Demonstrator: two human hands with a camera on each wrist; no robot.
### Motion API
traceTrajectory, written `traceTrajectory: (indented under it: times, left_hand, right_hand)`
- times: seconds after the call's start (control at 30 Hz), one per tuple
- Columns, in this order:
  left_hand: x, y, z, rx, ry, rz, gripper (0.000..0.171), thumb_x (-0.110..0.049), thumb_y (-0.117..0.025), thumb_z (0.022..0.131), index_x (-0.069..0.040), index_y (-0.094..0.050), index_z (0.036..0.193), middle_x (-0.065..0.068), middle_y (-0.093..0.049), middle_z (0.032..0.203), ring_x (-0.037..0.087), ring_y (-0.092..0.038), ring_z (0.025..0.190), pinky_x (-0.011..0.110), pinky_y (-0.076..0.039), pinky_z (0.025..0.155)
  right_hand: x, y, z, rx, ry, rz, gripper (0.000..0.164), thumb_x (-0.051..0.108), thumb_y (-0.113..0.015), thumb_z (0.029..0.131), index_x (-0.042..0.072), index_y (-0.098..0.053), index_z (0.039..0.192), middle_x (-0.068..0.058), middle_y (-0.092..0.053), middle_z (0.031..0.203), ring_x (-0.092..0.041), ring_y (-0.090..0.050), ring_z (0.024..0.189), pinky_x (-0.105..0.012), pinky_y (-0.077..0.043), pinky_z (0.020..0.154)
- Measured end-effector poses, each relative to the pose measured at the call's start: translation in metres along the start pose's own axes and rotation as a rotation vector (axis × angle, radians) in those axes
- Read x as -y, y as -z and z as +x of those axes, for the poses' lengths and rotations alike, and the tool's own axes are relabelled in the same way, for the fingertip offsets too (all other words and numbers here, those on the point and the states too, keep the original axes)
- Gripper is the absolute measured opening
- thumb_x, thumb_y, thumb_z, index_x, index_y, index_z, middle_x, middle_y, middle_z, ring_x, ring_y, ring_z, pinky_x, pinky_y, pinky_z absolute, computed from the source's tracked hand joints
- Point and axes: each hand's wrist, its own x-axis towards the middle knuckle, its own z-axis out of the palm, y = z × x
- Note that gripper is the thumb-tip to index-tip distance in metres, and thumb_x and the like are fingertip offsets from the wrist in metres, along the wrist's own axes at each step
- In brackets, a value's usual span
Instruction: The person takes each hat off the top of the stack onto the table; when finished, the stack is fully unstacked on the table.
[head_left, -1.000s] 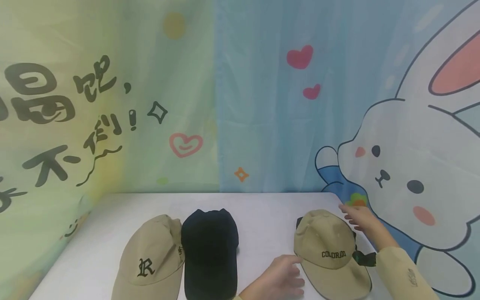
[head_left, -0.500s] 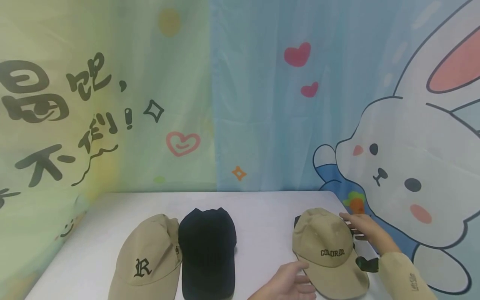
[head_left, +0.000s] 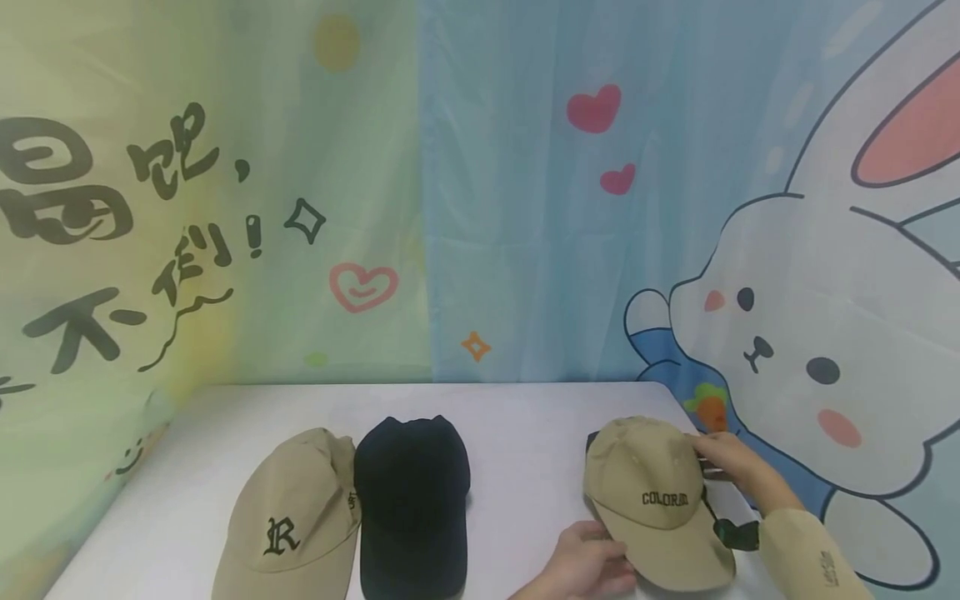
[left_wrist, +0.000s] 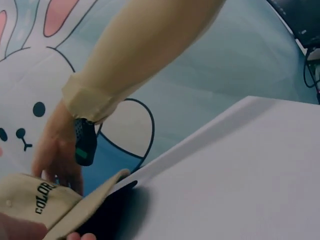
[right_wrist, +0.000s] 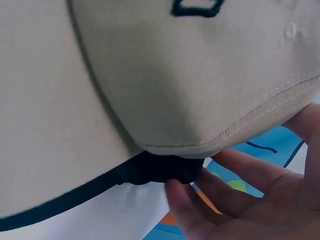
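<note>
A beige baseball cap (head_left: pixel 637 471) with dark COLORADO lettering sits at the right of the white table, brim toward me. My left hand (head_left: pixel 579 562) pinches the left edge of its brim, thumb (left_wrist: pixel 20 229) on top and fingertips (left_wrist: pixel 82 236) under it. At the other side, my right hand (head_left: pixel 737 463) holds the lower edge of the crown. Its fingers (right_wrist: pixel 225 195) curl in under the crown beside the dark inner band (right_wrist: pixel 165 167). The brim (left_wrist: pixel 92 205) stands above the table with a dark shadow beneath.
On the left of the white table (head_left: pixel 525 450) lie a beige cap (head_left: pixel 288 504) with an R and a black cap (head_left: pixel 412 500), side by side. A cartoon-printed curtain (head_left: pixel 495 208) hangs behind. The table's right edge runs close to the right hand.
Both hands have closed in on the COLORADO cap, the left onto the brim's edge and the right onto the crown's side. The cap's front has tipped slightly. The other caps stay put.
</note>
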Motion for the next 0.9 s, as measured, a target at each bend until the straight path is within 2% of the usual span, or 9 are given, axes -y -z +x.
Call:
traceTrajectory:
  times: [0.17,0.37,0.7,0.9]
  left_hand:
    - [0.0015,-0.0007,0.0021,-0.004,-0.029,-0.045,0.029,0.002,-0.053,0.095,0.005,-0.047,0.124,0.018,-0.062,0.098,0.026,-0.069,0.091,0.037,-0.059,0.082]
    - [0.0018,-0.0040,0.0036,-0.036,-0.073,-0.060,0.027,0.004,-0.051,0.095,0.005,-0.049,0.122,0.017,-0.063,0.097,0.030,-0.069,0.092,0.037,-0.060,0.080]
    - [0.0041,-0.0075,0.0058,-0.064,-0.135,-0.003,0.028,0.008,-0.051,0.089,0.002,-0.052,0.116,0.015,-0.063,0.094,0.026,-0.070,0.083,0.036,-0.061,0.075]
    - [0.0023,-0.0100,0.0044,-0.092,-0.173,0.049,0.027,0.009,-0.052,0.086,-0.001,-0.055,0.111,0.014,-0.062,0.088,0.022,-0.068,0.075,0.036,-0.061,0.070]
  right_hand:
    - [0.0014,-0.0005,0.0004,-0.037,0.009,-0.038,0.068,0.040,-0.053,0.099,-0.023,-0.048,0.126,-0.037,-0.052,0.125,-0.055,-0.046,0.118,-0.059,-0.048,0.096]
    - [0.0011,0.0013,0.0001,-0.038,0.044,-0.055,0.069,0.040,-0.055,0.099,-0.022,-0.046,0.130,-0.037,-0.052,0.126,-0.051,-0.052,0.113,-0.056,-0.050,0.094]
    - [-0.0004,0.0043,-0.0022,-0.043,0.084,-0.029,0.066,0.029,-0.054,0.101,-0.027,-0.037,0.132,-0.041,-0.046,0.129,-0.046,-0.059,0.108,-0.051,-0.054,0.091]
    - [-0.0030,0.0082,-0.0033,-0.050,0.129,0.038,0.060,0.024,-0.049,0.103,-0.029,-0.036,0.130,-0.041,-0.051,0.124,-0.041,-0.065,0.103,-0.046,-0.056,0.088]
